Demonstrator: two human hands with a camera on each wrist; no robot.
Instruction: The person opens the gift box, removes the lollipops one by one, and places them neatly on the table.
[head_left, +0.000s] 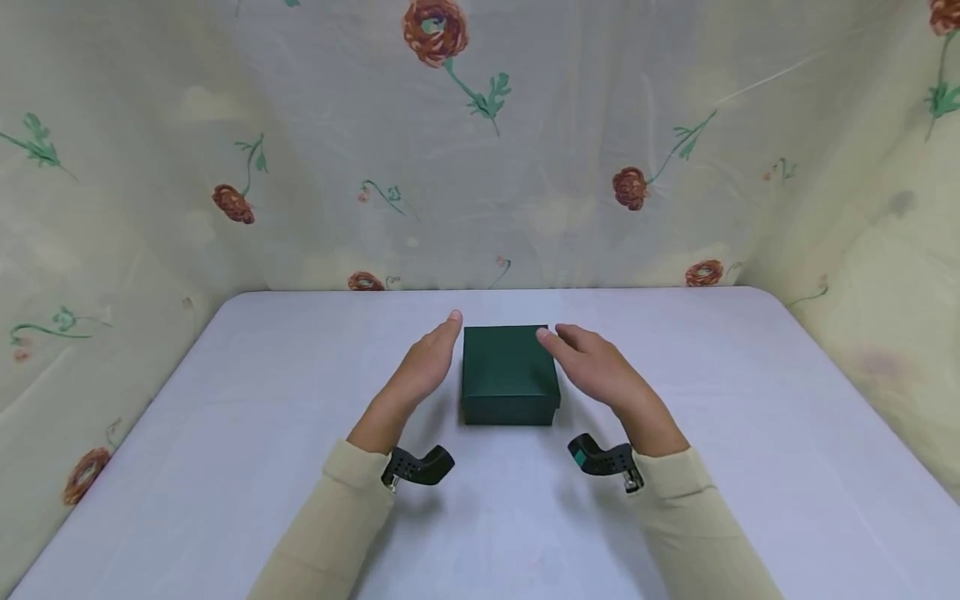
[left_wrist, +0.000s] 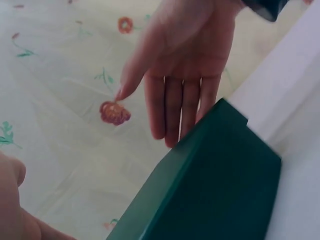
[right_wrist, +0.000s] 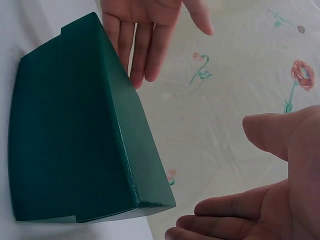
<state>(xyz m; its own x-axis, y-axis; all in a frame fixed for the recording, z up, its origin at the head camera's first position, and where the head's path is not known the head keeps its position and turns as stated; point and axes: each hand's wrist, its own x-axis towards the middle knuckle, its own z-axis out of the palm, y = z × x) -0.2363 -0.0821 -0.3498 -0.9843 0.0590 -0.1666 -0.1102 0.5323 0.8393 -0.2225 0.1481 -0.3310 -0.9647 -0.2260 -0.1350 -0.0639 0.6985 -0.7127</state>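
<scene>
A dark green box (head_left: 510, 362) with its lid on rests on the white table. My left hand (head_left: 423, 364) is held along the box's left side, fingers straight, with a narrow gap between. On the other side my right hand (head_left: 600, 367) has its palm turned toward the box, and its thumb overlaps the lid's right edge in the head view. Straight fingers of the right hand (left_wrist: 190, 65) show beyond the box in the left wrist view. The right wrist view has the left hand (right_wrist: 145, 35) beyond the box, fingers extended. Neither hand holds anything.
The white table (head_left: 247, 417) has rounded far corners. Pale curtains (head_left: 315, 108) with printed red flowers hang behind it and along both sides. Each wrist wears a black strap, the left strap (head_left: 422, 467) and the right strap (head_left: 600, 457).
</scene>
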